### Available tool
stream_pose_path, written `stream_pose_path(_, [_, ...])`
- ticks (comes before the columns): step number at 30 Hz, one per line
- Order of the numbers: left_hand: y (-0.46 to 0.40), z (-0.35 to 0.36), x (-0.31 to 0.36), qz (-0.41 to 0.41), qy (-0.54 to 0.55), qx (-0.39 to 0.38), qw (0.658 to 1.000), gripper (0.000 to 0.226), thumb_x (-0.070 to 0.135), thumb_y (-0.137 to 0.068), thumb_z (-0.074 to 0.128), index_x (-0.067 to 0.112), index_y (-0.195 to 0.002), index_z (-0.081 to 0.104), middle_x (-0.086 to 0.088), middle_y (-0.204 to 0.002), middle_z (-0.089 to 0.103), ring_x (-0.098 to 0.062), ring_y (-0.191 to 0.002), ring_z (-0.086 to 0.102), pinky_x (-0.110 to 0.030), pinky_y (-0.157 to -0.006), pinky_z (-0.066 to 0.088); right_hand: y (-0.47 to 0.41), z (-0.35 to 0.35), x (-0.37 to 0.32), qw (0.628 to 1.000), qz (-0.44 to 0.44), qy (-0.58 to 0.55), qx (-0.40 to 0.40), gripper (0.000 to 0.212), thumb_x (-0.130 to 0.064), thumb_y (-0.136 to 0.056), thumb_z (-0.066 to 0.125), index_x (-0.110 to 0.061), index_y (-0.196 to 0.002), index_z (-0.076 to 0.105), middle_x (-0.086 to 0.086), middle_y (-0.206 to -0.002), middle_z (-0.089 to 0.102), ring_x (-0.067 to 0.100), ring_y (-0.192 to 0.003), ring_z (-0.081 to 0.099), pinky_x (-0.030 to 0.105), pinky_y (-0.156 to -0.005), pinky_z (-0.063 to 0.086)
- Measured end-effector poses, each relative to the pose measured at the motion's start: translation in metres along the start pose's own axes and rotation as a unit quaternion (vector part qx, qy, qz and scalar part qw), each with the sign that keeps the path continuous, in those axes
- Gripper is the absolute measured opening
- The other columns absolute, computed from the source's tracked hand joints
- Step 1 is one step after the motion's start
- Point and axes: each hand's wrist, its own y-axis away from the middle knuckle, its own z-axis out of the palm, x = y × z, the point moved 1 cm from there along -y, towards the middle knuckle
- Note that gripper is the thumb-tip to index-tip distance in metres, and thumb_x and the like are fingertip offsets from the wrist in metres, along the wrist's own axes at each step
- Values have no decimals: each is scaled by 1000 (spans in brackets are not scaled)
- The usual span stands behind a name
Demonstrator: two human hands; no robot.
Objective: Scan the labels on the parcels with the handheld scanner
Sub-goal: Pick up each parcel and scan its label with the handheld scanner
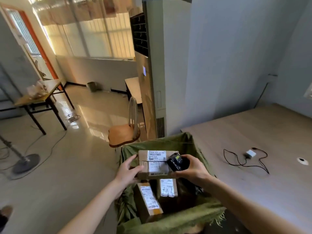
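Head view: boxy cardboard parcel [157, 164], black scanner [177, 162], in hands

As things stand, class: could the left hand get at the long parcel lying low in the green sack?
Probably not yet: the left hand grips the top parcel, which it would need to put down first. Otherwise the long parcel lies uncovered below it in the open green sack.
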Motion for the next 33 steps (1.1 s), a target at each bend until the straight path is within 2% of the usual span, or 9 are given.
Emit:
stream_pose_path(3, [-49,7,-23,-50,26,6,998,74,21,-88,75,32,-152,39,-21,-148,45,-27,-105,69,-31,-65,61,-57,16,20,999,26,8,-22,95,-44,-55,99,-24,-138,57,-16,-109,64,4,-99,63,17,-81,48])
stream_pose_path(8, [-121,18,-55,-106,42,25,993,72,19,-89,74,32,-151,40,-18,-137,55,-20,-98,69,-31,-67,62,-140,39,51,996,58,31,-58,96,-45,-55,99,-25,-138,56,-11,-116,66,9,-107,63,26,-94,53])
stream_pose_path(11, [-155,20,-67,-138,30,38,989,69,22,-91,73,33,-151,40,-13,-128,59,-20,-102,68,-36,-76,62,-179,52,63,995,57,40,-72,95,-47,-55,98,-25,-138,56,-9,-120,67,10,-110,63,30,-99,54])
stream_pose_path(14, [-178,19,-76,-154,-51,54,985,65,34,-94,67,32,-152,37,-12,-139,53,-28,-125,55,-46,-102,50,-204,63,72,995,53,61,-61,88,-45,-62,93,-26,-140,55,-9,-123,68,12,-112,64,34,-99,55])
stream_pose_path(17, [-190,19,-80,-151,-129,53,979,62,35,-96,64,27,-152,38,-11,-144,50,-27,-130,52,-44,-108,45,-214,65,81,992,54,90,-69,88,-50,-59,89,-31,-138,55,-14,-112,65,10,-105,64,33,-92,57])
stream_pose_path(21, [-198,19,-70,-133,-174,24,975,58,34,-98,62,25,-151,40,-8,-140,50,-24,-126,52,-39,-105,46,-211,51,93,989,66,107,-75,91,-47,-60,90,-33,-142,51,-18,-104,57,7,-97,60,30,-86,58])
stream_pose_path(28, [-215,48,-7,-22,-214,-24,976,47,33,-97,64,28,-141,51,-2,-142,53,-20,-125,54,-38,-104,48,-177,-12,86,989,70,123,-31,97,-53,-64,89,-34,-149,46,-16,-115,57,8,-104,57,20,-82,50])
stream_pose_path(31, [-213,82,33,58,-229,-63,970,46,39,-95,64,33,-139,53,4,-145,51,-19,-131,50,-39,-105,45,-145,-58,70,987,84,137,19,98,-53,-63,87,-33,-149,46,-7,-126,65,15,-113,62,36,-96,56])
stream_pose_path(33, [-207,109,64,114,-235,-94,961,47,43,-94,65,34,-138,54,7,-147,49,-17,-134,47,-40,-109,41,-115,-93,60,981,92,155,67,95,-52,-63,85,-32,-148,48,-6,-123,67,16,-111,63,39,-94,57])
